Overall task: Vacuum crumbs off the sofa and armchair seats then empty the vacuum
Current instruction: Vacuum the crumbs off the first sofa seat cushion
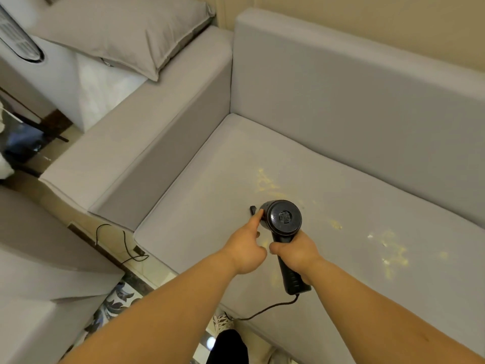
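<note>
1. Mid-job, sofa seat (210, 179): right hand (296, 252) was wrapped round the grip of the black handheld vacuum (284, 219), its rear vent facing the camera. Left hand (245, 252) sat just beside it, index finger out and touching the vac's left side, other fingers loosely curled, holding nothing.
2. Risk no. 1: the cord (265, 310) trailed off the handle's bottom end, below the right wrist, over the seat's front edge. A long reach could prob. snag it or tug it taut.
3. Risk no. 2: crumbs (265, 179) lay beyond and to the right of the hands. A fast pass might scatter them toward the seams or onto the floor.
4. Risk no. 3: nozzle hidden behind the vac body, so contact w/ fabric couldn't be told; a lifted nozzle would miss fine bits.
5. Count: 2 hands, 1 vacuum, 1 vac cord, approx. 3 crumb patches (one ahead, two right of the hands), 1 pillow (118, 30) far upper left, 1 loose cable (123, 245) on the floor left of the hands.
</note>
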